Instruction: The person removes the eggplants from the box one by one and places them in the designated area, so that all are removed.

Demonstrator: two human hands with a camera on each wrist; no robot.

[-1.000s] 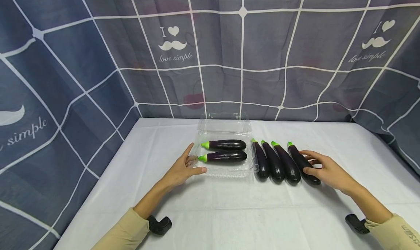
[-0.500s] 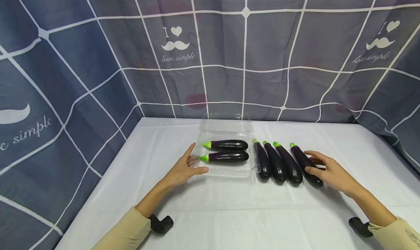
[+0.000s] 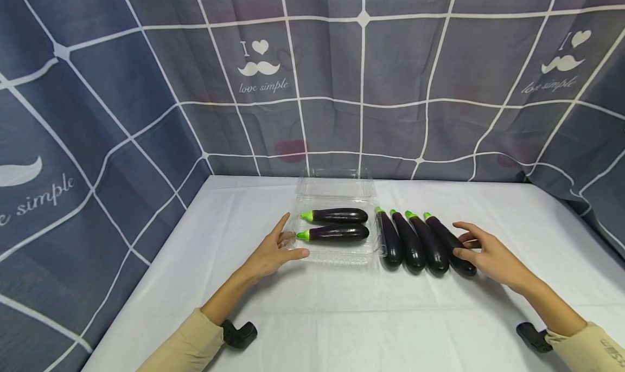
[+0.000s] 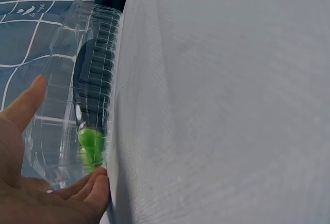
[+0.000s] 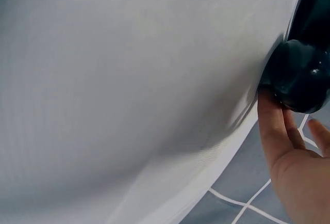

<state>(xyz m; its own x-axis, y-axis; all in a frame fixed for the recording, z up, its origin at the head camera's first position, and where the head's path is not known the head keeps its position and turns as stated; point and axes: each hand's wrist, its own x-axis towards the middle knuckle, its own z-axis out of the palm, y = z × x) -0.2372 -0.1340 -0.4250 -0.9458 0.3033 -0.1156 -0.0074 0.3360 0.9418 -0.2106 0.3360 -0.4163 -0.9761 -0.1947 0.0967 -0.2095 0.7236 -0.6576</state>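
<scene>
A clear plastic clamshell box lies with its lid raised back. Inside are two dark eggplants, a rear one and a front one, green stems to the left. My left hand is at the box's left end, fingers extended; in the left wrist view its fingertips touch the box's lower edge near a green stem. My right hand touches the rightmost loose eggplant from the right. In the right wrist view its fingers meet that eggplant's rounded end.
Several loose eggplants lie side by side right of the box, the leftmost against its side. A white cloth covers the table. Grey checked curtains stand behind and at both sides. Black wrist mounts sit on both forearms.
The rightmost eggplant has shifted left, against its neighbour, closing the gap between them. My right hand's fingers have straightened a little. My left hand stays at the box.
</scene>
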